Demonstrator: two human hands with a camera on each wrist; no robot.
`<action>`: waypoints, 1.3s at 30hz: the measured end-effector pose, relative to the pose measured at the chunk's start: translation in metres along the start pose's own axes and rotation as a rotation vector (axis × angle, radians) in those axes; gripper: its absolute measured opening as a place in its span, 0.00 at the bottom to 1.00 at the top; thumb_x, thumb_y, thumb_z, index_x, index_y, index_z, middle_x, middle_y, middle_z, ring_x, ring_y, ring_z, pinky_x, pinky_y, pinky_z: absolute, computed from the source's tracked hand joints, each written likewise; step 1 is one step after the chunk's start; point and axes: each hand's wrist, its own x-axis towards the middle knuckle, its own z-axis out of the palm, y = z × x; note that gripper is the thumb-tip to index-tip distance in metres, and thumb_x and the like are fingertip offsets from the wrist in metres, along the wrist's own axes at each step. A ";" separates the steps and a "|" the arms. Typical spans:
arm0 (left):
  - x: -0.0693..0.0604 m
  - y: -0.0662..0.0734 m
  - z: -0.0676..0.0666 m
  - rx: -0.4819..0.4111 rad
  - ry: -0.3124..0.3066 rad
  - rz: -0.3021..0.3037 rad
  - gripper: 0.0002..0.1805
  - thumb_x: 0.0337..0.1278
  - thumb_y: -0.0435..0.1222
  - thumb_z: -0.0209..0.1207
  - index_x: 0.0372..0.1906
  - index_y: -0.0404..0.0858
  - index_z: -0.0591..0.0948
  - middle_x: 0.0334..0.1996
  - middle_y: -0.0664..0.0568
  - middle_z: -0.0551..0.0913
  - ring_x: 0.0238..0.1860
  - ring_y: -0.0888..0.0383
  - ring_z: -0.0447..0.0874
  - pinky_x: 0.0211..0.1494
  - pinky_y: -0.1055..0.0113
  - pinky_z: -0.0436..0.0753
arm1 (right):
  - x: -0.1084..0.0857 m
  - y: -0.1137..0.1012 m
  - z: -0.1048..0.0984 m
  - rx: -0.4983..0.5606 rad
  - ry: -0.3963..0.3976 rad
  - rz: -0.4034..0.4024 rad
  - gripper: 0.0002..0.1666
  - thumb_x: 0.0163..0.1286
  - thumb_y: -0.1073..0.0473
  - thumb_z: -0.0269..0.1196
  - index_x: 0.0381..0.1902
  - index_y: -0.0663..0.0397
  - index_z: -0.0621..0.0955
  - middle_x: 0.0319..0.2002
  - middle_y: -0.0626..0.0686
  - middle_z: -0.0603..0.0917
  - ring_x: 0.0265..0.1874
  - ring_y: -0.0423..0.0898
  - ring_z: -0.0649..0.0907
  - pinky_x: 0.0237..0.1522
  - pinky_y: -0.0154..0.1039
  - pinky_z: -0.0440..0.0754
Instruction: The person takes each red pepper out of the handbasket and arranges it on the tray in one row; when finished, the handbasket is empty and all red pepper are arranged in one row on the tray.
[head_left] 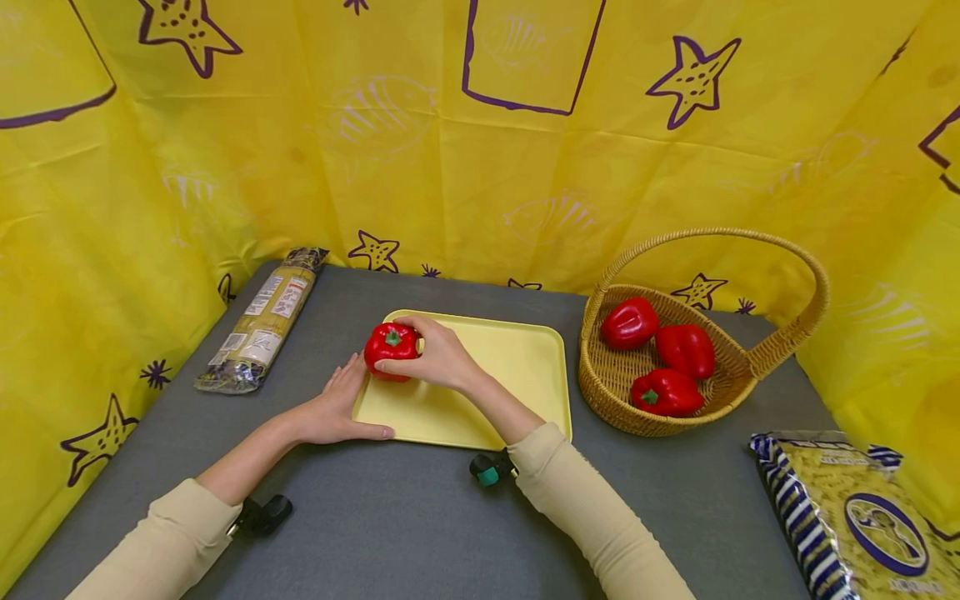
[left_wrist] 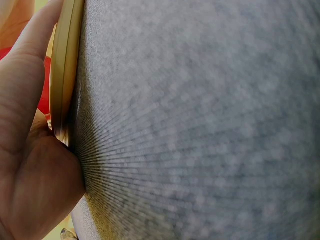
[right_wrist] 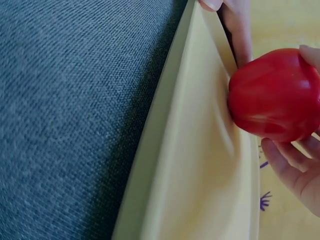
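In the head view my right hand (head_left: 442, 357) grips a red bell pepper (head_left: 378, 354) with a green stem, thumb on the near side and fingers on the far side. The pepper is upright at the left end of a pale yellow tray (head_left: 510, 375). In the right wrist view the pepper (right_wrist: 275, 95) is close against the tray's surface; I cannot tell whether it bears its weight. My left hand (head_left: 333, 410) lies at the tray's left edge, fingers straight and thumb spread along the near-left corner. The left wrist view shows that thumb (left_wrist: 22, 95) beside the tray rim (left_wrist: 67, 55).
A wicker basket (head_left: 637, 423) with a tall handle stands right of the tray, holding three red bell peppers (head_left: 684, 350). A long pasta packet (head_left: 266, 321) lies at the back left. Another pasta bag (head_left: 862, 508) lies front right. Yellow patterned cloth (head_left: 450, 167) surrounds the grey table (head_left: 420, 525).
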 end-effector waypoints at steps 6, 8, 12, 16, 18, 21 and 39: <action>0.000 0.000 -0.001 -0.012 -0.012 -0.001 0.65 0.49 0.55 0.69 0.77 0.35 0.38 0.76 0.34 0.37 0.74 0.32 0.28 0.67 0.30 0.34 | 0.001 0.000 0.001 -0.027 -0.020 0.000 0.41 0.55 0.41 0.72 0.64 0.46 0.73 0.57 0.46 0.78 0.53 0.41 0.77 0.53 0.38 0.77; 0.000 0.000 -0.001 -0.015 -0.012 0.003 0.64 0.49 0.55 0.69 0.77 0.35 0.38 0.76 0.34 0.37 0.74 0.32 0.27 0.66 0.29 0.34 | 0.000 0.000 0.001 -0.031 -0.028 0.002 0.41 0.55 0.41 0.72 0.64 0.47 0.73 0.57 0.46 0.78 0.53 0.42 0.76 0.53 0.39 0.77; 0.001 -0.001 -0.001 -0.011 -0.011 0.011 0.64 0.49 0.55 0.69 0.77 0.36 0.39 0.76 0.35 0.37 0.74 0.33 0.27 0.65 0.28 0.35 | -0.001 0.000 0.000 -0.032 -0.038 0.005 0.43 0.55 0.42 0.73 0.65 0.47 0.72 0.59 0.47 0.77 0.55 0.42 0.75 0.54 0.40 0.77; 0.001 -0.001 -0.001 -0.011 -0.011 0.013 0.64 0.49 0.55 0.69 0.77 0.36 0.39 0.76 0.36 0.38 0.74 0.32 0.27 0.65 0.28 0.35 | -0.003 -0.001 -0.002 -0.023 -0.039 0.010 0.45 0.55 0.41 0.72 0.67 0.49 0.70 0.59 0.47 0.76 0.55 0.42 0.75 0.55 0.41 0.77; 0.001 -0.001 -0.001 -0.014 -0.010 0.012 0.64 0.48 0.55 0.69 0.77 0.36 0.39 0.76 0.36 0.38 0.74 0.32 0.28 0.65 0.28 0.35 | -0.004 -0.002 -0.003 -0.020 -0.033 0.010 0.46 0.55 0.41 0.72 0.68 0.50 0.70 0.59 0.47 0.76 0.55 0.42 0.75 0.55 0.42 0.76; 0.001 -0.001 -0.001 -0.010 -0.006 0.006 0.64 0.48 0.55 0.69 0.77 0.36 0.40 0.76 0.35 0.39 0.74 0.32 0.28 0.65 0.28 0.35 | -0.008 -0.003 -0.006 -0.014 -0.016 0.015 0.46 0.56 0.40 0.71 0.68 0.50 0.70 0.61 0.47 0.76 0.57 0.43 0.75 0.54 0.42 0.76; 0.000 -0.001 0.000 -0.013 -0.006 -0.019 0.64 0.46 0.56 0.69 0.77 0.36 0.41 0.76 0.36 0.40 0.74 0.34 0.29 0.66 0.29 0.35 | -0.032 0.007 -0.031 0.068 0.064 0.001 0.40 0.59 0.43 0.71 0.66 0.50 0.73 0.62 0.49 0.76 0.59 0.50 0.76 0.51 0.47 0.81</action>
